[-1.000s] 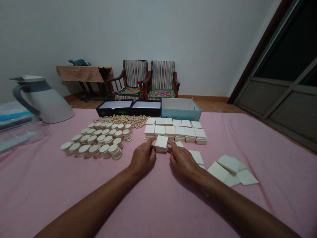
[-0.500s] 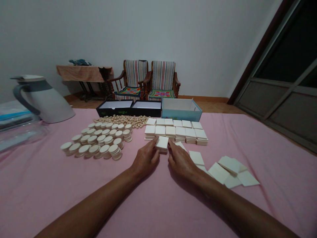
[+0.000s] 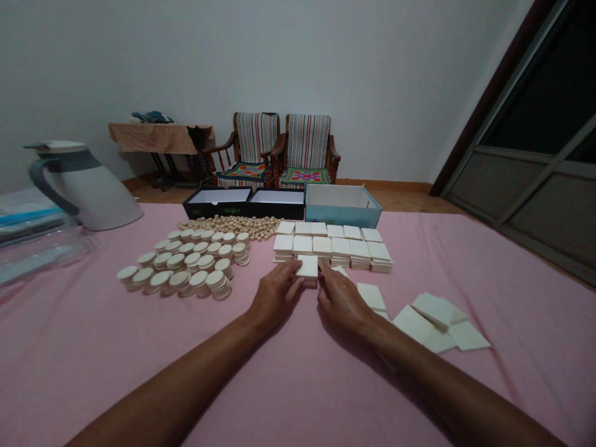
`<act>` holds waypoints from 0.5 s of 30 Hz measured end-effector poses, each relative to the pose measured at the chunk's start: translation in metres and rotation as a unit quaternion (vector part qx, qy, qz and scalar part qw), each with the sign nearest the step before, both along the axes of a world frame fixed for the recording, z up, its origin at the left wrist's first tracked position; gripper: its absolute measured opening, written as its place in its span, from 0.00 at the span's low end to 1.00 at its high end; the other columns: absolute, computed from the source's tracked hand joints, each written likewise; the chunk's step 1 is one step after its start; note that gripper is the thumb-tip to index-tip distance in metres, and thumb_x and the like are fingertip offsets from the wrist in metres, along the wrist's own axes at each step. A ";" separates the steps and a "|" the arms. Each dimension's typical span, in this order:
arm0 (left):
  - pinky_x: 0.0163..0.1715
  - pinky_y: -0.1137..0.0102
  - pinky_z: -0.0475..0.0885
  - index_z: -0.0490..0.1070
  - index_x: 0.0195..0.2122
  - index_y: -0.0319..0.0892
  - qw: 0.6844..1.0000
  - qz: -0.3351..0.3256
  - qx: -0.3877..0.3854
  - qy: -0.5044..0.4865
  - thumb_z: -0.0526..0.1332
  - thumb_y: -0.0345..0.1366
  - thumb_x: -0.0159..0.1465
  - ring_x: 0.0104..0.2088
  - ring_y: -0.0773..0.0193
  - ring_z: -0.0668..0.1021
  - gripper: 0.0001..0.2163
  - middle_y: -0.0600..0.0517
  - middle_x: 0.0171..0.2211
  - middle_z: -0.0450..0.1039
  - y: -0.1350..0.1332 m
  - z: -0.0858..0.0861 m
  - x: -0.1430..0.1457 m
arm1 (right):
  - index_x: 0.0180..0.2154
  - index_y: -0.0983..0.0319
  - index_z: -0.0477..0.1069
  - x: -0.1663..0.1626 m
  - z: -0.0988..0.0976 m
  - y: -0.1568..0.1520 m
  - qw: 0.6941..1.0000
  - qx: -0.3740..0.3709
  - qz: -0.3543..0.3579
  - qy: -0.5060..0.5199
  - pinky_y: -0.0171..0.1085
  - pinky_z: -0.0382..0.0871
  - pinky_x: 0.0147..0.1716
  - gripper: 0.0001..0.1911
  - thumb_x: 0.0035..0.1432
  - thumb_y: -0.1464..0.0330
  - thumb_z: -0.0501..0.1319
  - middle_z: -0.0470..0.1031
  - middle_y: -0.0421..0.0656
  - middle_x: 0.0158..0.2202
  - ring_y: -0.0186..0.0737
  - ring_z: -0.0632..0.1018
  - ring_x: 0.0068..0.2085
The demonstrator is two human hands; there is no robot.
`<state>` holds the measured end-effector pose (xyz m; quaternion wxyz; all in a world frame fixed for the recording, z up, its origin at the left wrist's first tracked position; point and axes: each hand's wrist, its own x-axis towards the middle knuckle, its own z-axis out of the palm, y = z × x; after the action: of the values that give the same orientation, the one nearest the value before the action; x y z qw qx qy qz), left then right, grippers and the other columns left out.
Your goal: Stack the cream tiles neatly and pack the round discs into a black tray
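A short stack of pale square tiles (image 3: 307, 268) sits on the pink cloth in front of me. My left hand (image 3: 275, 293) grips its left side, thumb toward the near edge and fingers behind. My right hand (image 3: 343, 301) presses its closed fingers against the right side of the same stack. Just behind stand neat rows of square tile stacks (image 3: 358, 249). Beside my right wrist lie a few loose square tiles (image 3: 371, 297), partly hidden by the hand. Farther right is a loose pile of square tiles (image 3: 433, 320).
Stacked round discs (image 3: 179, 280) stand in rows at left, with a heap of small wooden pieces (image 3: 233, 227) behind them. A black box (image 3: 274, 210) and a light blue box (image 3: 342, 216) line the far edge. A jug (image 3: 100, 192) and clear plastic packaging (image 3: 41, 251) are far left.
Both hands stay at the small tile stack. The left fingers have shifted slightly along its side, and the whole view has moved a little.
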<state>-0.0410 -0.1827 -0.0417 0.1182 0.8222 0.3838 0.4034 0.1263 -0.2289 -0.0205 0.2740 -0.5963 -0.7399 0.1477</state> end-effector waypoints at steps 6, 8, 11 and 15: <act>0.37 0.67 0.74 0.64 0.50 0.42 0.999 0.027 -0.022 0.002 0.59 0.32 0.60 0.37 0.62 0.77 0.16 0.47 0.43 0.73 -0.005 0.007 0.001 | 0.47 0.65 0.67 0.040 0.020 0.012 0.999 0.008 -0.002 -0.050 0.41 0.65 0.43 0.18 0.53 0.75 0.52 0.75 0.50 0.43 0.44 0.74 0.43; 0.34 0.69 0.72 0.65 0.47 0.42 0.998 0.053 -0.022 0.001 0.58 0.31 0.59 0.35 0.63 0.76 0.14 0.48 0.40 0.73 -0.006 0.010 0.001 | 0.41 0.64 0.70 0.063 0.033 0.010 0.995 -0.042 -0.009 -0.092 0.39 0.66 0.39 0.13 0.53 0.74 0.54 0.75 0.49 0.39 0.43 0.75 0.40; 0.29 0.72 0.69 0.66 0.40 0.41 0.996 0.080 -0.034 -0.007 0.56 0.29 0.58 0.28 0.66 0.74 0.08 0.52 0.32 0.72 -0.007 0.013 0.001 | 0.43 0.64 0.69 0.092 0.046 0.002 0.981 -0.108 0.032 -0.157 0.41 0.65 0.43 0.17 0.49 0.71 0.59 0.73 0.50 0.45 0.46 0.73 0.45; 0.25 0.74 0.64 0.66 0.35 0.41 0.994 0.089 -0.055 -0.007 0.56 0.28 0.57 0.23 0.68 0.70 0.05 0.56 0.24 0.67 -0.005 0.012 0.001 | 0.46 0.64 0.69 0.104 0.041 -0.006 0.960 -0.154 0.088 -0.218 0.44 0.63 0.47 0.24 0.43 0.70 0.63 0.70 0.51 0.49 0.50 0.71 0.48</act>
<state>-0.0398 -0.1878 -0.0293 0.1293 0.7739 0.4763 0.3968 0.2300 -0.2350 0.0210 -0.0031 -0.5814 -0.7995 0.1505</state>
